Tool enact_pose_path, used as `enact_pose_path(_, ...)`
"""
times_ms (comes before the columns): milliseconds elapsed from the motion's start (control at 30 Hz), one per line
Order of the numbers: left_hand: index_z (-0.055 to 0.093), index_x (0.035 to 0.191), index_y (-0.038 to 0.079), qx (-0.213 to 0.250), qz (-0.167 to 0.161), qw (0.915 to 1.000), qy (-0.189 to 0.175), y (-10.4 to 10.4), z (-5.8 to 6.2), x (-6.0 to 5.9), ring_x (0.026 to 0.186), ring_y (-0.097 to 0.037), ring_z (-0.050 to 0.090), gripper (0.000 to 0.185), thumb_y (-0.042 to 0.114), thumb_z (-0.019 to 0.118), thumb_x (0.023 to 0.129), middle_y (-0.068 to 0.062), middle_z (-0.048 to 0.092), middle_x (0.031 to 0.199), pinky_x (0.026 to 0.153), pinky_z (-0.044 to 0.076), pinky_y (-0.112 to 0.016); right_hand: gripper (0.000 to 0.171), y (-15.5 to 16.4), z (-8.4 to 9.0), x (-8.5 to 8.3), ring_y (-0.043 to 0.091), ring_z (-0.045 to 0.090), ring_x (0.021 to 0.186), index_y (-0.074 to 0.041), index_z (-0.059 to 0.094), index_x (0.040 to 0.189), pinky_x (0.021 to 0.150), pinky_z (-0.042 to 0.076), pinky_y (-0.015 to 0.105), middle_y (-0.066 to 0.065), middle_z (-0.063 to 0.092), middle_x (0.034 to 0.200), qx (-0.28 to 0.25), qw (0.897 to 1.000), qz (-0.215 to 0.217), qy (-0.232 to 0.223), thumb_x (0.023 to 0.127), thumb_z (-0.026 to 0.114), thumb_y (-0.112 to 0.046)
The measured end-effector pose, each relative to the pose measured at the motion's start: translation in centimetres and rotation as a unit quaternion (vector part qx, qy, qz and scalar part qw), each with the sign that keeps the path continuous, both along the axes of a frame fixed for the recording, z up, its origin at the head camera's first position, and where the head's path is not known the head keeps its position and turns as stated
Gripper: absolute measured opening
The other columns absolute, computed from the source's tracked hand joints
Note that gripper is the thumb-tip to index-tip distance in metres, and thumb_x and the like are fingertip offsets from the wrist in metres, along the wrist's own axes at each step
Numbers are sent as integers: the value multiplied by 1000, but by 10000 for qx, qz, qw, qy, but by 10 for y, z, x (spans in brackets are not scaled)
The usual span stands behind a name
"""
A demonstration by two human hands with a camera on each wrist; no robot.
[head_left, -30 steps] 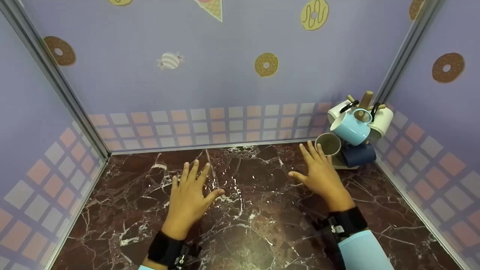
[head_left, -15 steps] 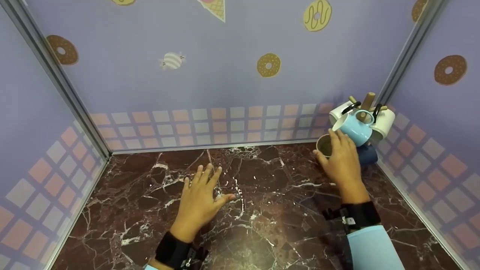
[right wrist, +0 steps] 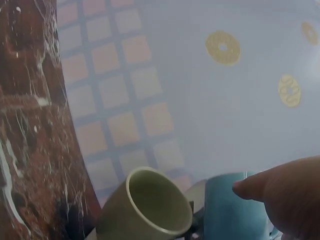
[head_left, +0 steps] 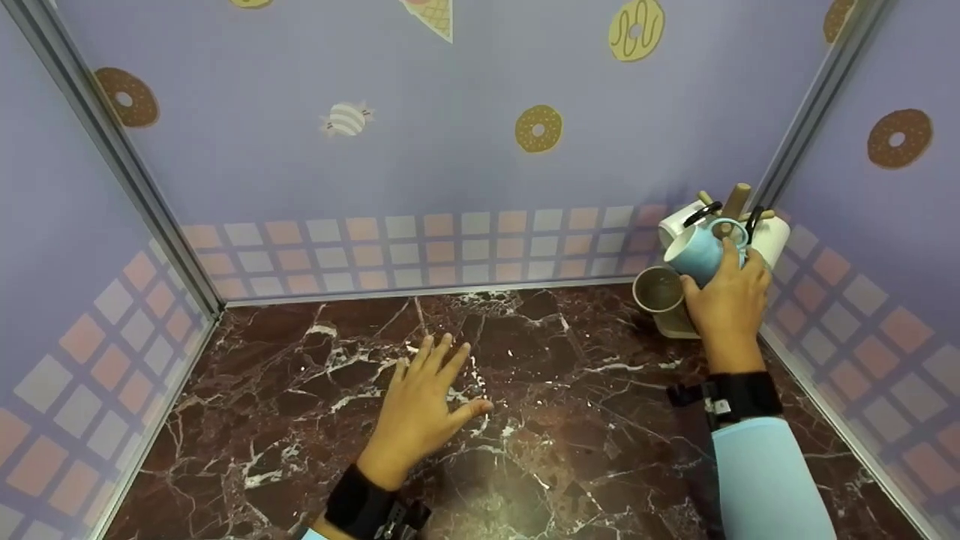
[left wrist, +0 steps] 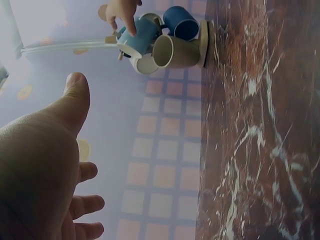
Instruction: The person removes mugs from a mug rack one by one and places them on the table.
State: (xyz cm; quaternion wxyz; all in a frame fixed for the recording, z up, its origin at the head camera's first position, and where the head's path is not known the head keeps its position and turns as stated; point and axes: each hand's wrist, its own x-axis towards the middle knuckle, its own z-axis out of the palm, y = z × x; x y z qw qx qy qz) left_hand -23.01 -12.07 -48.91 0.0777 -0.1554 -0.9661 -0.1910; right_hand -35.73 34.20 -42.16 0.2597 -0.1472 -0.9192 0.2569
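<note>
On rack, right hand around blue mug

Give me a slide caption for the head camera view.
Right hand grips the light blue mug on the mug rack; left hand hovers open.

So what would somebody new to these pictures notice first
The wooden mug tree in the far right corner, hung with mugs. The right hand grips the light blue mug there, above an olive mug. The left hand lies open on the dark marble counter.
</note>
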Motion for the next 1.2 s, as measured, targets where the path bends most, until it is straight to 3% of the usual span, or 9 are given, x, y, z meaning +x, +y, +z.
enact_pose_path(233,37,178,27,122,-508,9986,-69,17,-1,10,177,-39,23,99,84,57,100,-6,24,190,143,18,-68,105,12,-7,-12,60,32,163,-18,23,182,128,35,82,38,32,175,-76,10000,8,22,98,86,-28)
enact_pose_path(467,33,180,34,10,-1256,9918,-255,31,1,21,179,-33,18,100,86,56,98,2,17,192,144,18,-65,111,15,-10,-22,62,36,158,-17,20,183,120,44,83,39,34,172,-111,9999,1,-103,96,87,-24)
enact_pose_path(700,31,180,38,-393,-1800,9829,-51,37,1,28,178,-31,20,99,88,56,97,5,17,191,143,22,-65,101,18,-10,-27,66,42,153,-10,33,178,119,46,84,40,33,173,-47,9997,116,-189,93,88,-18)
enact_pose_path(967,35,178,35,-510,-1955,9793,-147,39,-2,31,179,-28,19,100,88,57,97,3,21,190,143,20,-65,110,21,-10,-30,68,49,145,-8,28,180,121,45,80,42,41,166,-35,9994,304,140,88,89,-6)
enact_pose_path(1200,36,178,36,-522,-1976,9788,-148,40,-3,30,178,-30,20,99,88,57,96,1,24,190,142,21,-66,98,26,-11,-32,67,52,145,-8,41,174,121,47,79,40,40,166,-307,9984,442,181,88,89,-5)
